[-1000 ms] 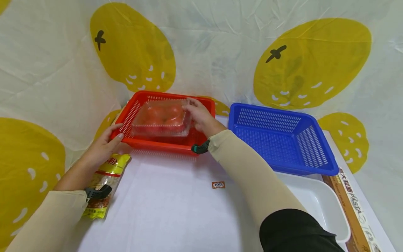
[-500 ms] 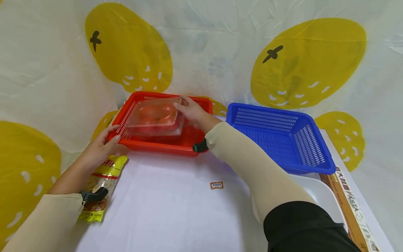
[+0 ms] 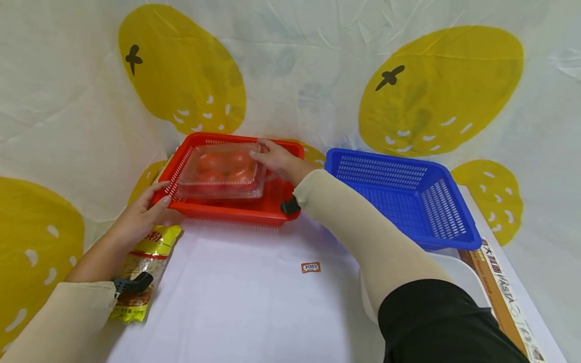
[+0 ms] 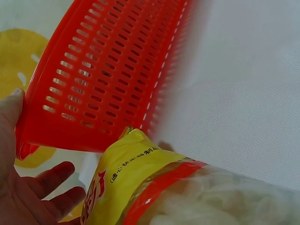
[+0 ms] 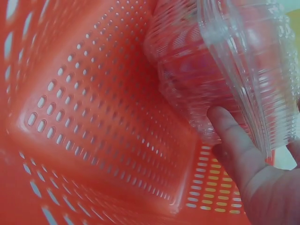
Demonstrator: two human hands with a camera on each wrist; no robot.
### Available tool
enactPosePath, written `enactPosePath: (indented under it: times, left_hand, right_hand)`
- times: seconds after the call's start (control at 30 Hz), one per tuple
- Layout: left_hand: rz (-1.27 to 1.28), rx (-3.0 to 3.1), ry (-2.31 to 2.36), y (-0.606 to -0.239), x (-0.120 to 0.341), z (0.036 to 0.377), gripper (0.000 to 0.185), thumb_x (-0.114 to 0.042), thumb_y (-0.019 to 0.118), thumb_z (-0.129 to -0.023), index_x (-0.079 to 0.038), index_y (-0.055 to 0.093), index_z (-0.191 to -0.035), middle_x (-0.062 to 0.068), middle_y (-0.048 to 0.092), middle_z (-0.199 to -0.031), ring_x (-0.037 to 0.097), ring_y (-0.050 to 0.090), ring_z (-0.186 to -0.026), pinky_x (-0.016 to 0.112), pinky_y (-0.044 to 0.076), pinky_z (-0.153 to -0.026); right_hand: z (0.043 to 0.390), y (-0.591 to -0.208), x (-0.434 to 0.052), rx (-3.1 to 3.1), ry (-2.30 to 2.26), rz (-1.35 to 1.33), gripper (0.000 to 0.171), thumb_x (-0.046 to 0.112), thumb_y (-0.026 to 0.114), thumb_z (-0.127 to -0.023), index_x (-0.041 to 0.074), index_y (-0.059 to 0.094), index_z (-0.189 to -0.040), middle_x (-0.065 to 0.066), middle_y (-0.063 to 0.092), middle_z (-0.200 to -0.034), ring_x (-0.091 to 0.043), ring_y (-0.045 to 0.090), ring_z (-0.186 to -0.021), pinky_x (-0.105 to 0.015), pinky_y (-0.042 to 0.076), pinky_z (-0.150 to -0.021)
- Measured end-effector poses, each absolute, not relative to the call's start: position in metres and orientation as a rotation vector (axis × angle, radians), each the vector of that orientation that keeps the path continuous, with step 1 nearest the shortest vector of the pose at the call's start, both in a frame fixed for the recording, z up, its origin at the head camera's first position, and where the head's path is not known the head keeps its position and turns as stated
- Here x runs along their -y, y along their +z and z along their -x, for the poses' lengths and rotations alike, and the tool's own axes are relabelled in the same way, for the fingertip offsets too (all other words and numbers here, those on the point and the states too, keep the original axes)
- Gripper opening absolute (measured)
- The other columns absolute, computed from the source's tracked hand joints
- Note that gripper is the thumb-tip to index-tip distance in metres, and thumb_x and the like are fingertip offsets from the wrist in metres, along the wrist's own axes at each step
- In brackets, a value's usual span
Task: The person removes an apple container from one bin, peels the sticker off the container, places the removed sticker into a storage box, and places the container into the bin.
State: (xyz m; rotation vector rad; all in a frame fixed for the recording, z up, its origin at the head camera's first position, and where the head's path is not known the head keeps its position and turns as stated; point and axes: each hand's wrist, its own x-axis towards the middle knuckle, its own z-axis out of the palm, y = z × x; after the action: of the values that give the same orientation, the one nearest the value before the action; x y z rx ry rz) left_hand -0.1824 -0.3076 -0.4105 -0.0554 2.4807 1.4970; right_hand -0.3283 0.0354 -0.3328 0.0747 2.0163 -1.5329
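Note:
A clear plastic box (image 3: 218, 184) of red tomatoes (image 3: 227, 169) sits in the left part of the red basket (image 3: 236, 214). My right hand (image 3: 279, 161) holds the box at its right back corner. In the right wrist view, fingers (image 5: 225, 131) lie against its ribbed side, and the basket floor shows beside it. My left hand (image 3: 145, 209) grips the basket's rim at the left front corner. Some of its fingers (image 4: 56, 180) spread beneath that corner in the left wrist view. Close under this hand lies a yellow-ended bag of dry food (image 3: 145, 272).
A blue basket (image 3: 408, 201) stands to the right, beside a white tub (image 3: 467, 282) partly hidden by my right sleeve. A long pasta box (image 3: 499, 297) lies along the right edge. A small FOX'S packet (image 3: 310, 267) lies on the white table (image 3: 236, 302).
The tomato box has shifted left inside the red basket with my right hand and now looks more level. My left hand stays at the basket corner.

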Motion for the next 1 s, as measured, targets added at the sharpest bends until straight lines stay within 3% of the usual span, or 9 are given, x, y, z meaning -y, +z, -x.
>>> enactPosePath:
  times: [0.3, 0.4, 0.53, 0.83, 1.0]
  left_hand:
    - [0.017, -2.504, 1.492, -0.413, 0.307, 0.183, 0.07, -0.046, 0.042, -0.115, -0.027, 0.01, -0.173, 0.029, 0.022, -0.169, 0.054, 0.037, -0.144, 0.071, 0.041, -0.112]
    - [0.041, -2.506, 1.485, -0.411, 0.307, 0.183, 0.071, -0.048, 0.043, -0.114, -0.028, 0.01, -0.173, 0.028, 0.021, -0.17, 0.055, 0.036, -0.145, 0.072, 0.04, -0.111]
    - [0.071, -2.513, 1.472, -0.409, 0.308, 0.182, 0.072, -0.05, 0.044, -0.113, -0.029, 0.011, -0.173, 0.028, 0.021, -0.17, 0.055, 0.035, -0.146, 0.073, 0.042, -0.11]
    - [0.049, -2.704, 1.307, -0.403, 0.304, 0.182, 0.072, -0.047, 0.047, -0.113, -0.018, 0.018, -0.172, 0.031, 0.024, -0.168, 0.058, 0.034, -0.145, 0.075, 0.045, -0.102]
    - [-0.105, -3.032, 1.102, -0.393, 0.292, 0.179, 0.064, -0.034, 0.055, -0.112, -0.006, 0.036, -0.165, 0.033, 0.027, -0.166, 0.06, 0.029, -0.148, 0.082, 0.04, -0.101]
  right_hand:
    - [0.337, -0.352, -0.043, -2.106, -1.438, -0.071, 0.077, 0.039, 0.069, -0.104, 0.027, 0.029, -0.169, -0.008, 0.043, -0.157, -0.032, 0.049, -0.139, -0.051, 0.057, -0.103]
    - [0.338, -0.355, -0.043, -2.169, -1.419, -0.08, 0.077, 0.043, 0.068, -0.104, 0.027, 0.03, -0.169, -0.007, 0.045, -0.156, -0.031, 0.052, -0.136, -0.05, 0.06, -0.099]
    - [0.338, -0.348, -0.046, -2.203, -1.471, -0.105, 0.071, 0.044, 0.065, -0.106, 0.027, 0.033, -0.168, -0.007, 0.047, -0.155, -0.032, 0.052, -0.138, -0.053, 0.057, -0.103]
    - [0.316, -0.329, -0.077, -2.308, -1.521, 0.112, 0.055, 0.044, 0.055, -0.111, 0.023, 0.047, -0.161, -0.004, 0.043, -0.16, -0.036, 0.048, -0.143, -0.053, 0.053, -0.108]
    - [0.286, -0.321, -0.104, -2.409, -1.478, 0.311, 0.05, 0.041, 0.053, -0.113, 0.021, 0.051, -0.159, -0.006, 0.055, -0.154, -0.031, 0.051, -0.143, -0.052, 0.049, -0.114]
